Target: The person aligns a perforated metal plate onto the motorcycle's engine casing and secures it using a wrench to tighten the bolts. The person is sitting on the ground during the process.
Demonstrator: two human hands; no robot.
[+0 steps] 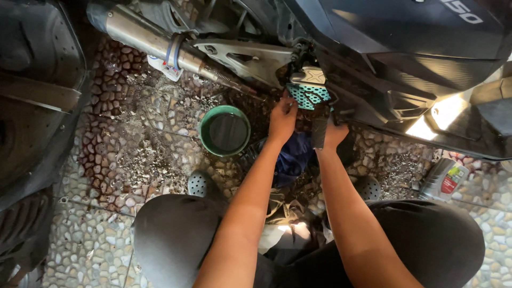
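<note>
knees, pebbled floor, green basin, motorcycle

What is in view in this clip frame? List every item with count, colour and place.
Dark motorcycle body: one, black, upper right.
Metal exhaust pipe: one, silver, upper left.
Silver swingarm bracket: one, top centre, right of the exhaust.
Teal-patterned footrest plate: one, teal and black, under the bike at centre.
Round green basin: one, holding dark liquid, on the floor left of the hands.
Blue cloth: one, floor, below the hands.
Grey plastic bottle: one, red label, lying at right.
Second black vehicle: one, left edge.
Pebble-tiled floor: cream and red-brown, littered with grit.
Grey perforated clogs: two, by the knees.
Left hand: touches the footrest plate.
Right hand: holds a dark flat part.
</note>
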